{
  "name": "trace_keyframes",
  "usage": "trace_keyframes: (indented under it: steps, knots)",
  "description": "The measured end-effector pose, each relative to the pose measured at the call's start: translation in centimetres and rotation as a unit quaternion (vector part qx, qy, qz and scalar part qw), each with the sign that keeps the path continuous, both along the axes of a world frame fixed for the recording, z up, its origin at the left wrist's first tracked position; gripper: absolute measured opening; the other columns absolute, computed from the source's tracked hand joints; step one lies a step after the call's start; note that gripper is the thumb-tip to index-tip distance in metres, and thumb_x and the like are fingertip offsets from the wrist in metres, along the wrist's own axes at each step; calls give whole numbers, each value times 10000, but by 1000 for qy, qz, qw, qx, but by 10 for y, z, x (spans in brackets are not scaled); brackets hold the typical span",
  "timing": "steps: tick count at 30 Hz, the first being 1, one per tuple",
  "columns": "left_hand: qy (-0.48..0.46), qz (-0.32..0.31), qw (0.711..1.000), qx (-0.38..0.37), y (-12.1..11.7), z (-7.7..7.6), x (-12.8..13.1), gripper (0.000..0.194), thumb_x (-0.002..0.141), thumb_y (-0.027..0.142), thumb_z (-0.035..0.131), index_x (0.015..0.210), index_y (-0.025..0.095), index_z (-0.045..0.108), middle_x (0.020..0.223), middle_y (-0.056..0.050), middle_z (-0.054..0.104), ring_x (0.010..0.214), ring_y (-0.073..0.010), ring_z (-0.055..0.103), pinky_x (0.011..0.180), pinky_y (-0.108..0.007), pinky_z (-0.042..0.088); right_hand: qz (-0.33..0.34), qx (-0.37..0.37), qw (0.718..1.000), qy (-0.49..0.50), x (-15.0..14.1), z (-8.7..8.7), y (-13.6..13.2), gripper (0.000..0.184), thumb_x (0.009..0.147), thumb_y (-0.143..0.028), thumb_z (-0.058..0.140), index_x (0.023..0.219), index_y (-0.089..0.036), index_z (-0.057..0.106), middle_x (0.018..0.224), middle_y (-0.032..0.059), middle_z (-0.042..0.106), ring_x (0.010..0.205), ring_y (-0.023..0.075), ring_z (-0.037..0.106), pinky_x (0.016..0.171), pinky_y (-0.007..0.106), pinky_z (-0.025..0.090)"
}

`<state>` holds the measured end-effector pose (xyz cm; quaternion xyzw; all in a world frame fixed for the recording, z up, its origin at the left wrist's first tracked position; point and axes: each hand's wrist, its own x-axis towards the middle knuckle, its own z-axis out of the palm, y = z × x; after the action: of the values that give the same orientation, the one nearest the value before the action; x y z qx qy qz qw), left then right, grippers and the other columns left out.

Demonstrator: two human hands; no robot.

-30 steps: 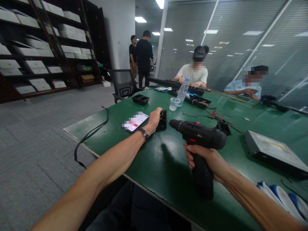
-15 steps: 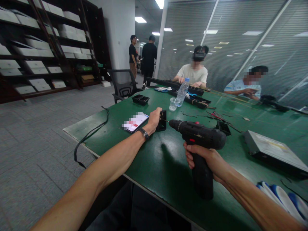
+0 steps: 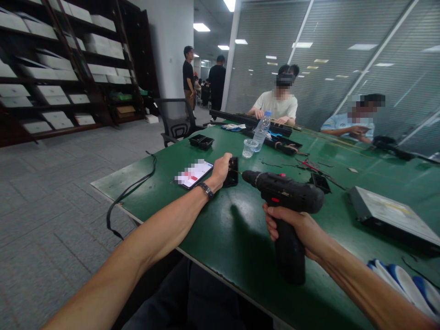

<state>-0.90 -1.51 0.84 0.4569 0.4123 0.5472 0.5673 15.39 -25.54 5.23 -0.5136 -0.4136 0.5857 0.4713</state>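
Note:
My right hand [image 3: 295, 229] grips the handle of a black cordless drill [image 3: 285, 195], whose bit points left at a small black part [image 3: 232, 171]. That part stands upright on the green table [image 3: 220, 229], and my left hand [image 3: 220, 170] holds it from the left side. A watch sits on my left wrist. A phone [image 3: 194, 173] with a lit screen lies flat just left of my left hand.
A flat grey device [image 3: 392, 215] lies at the right, with blue-and-white gloves [image 3: 405, 279] nearer me. A plastic cup [image 3: 249, 147], a water bottle [image 3: 261, 130], small black trays [image 3: 201, 141] and loose wires [image 3: 309, 166] lie farther back. Two people sit across the table; two stand beyond. A black strap [image 3: 129, 192] hangs off the left edge.
My hands, the drill and the black part have stayed in place. One standing person in the background has walked farther away.

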Motion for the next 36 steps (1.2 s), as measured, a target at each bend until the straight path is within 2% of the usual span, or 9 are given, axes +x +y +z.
trace_keyframes:
  steps: [6,14,18,26,36]
  knots:
    - [-4,1,1000,-1,1,-1,1,328,980,464,634,739,254,562,727,16,549,723,-190,517,686,-325,407,-10,-6,1000,7,3,-3,3,470,786,-507,1030,934,-165,743,703,-6,634,570,153,601,573,291,533]
    - [3,6,1000,14,2,-3,0,338,978,469,646,732,260,545,726,11,544,727,-195,512,686,-333,402,7,-2,1000,12,3,-1,1,430,841,-477,1017,970,-170,744,728,-9,650,591,153,620,598,294,549]
    - [1,8,1000,16,2,-3,0,341,979,469,641,729,258,542,722,17,532,723,-187,491,690,-327,399,1,-5,1000,10,4,-1,1,465,806,-492,1038,947,-168,735,715,-13,639,580,150,612,584,289,541]
    - [-4,3,1000,9,-2,0,-1,338,963,473,646,729,262,524,725,19,522,720,-185,477,694,-326,401,3,-4,1000,2,0,4,-1,418,849,-473,1007,930,-174,726,727,-9,640,600,146,610,611,296,538]
    - [-4,-4,1000,-2,-2,1,-1,339,983,486,633,748,255,551,734,12,553,724,-194,517,692,-329,422,-6,-6,1000,-10,1,-1,3,498,773,-527,1042,907,-177,714,700,-15,637,574,142,612,577,274,550]
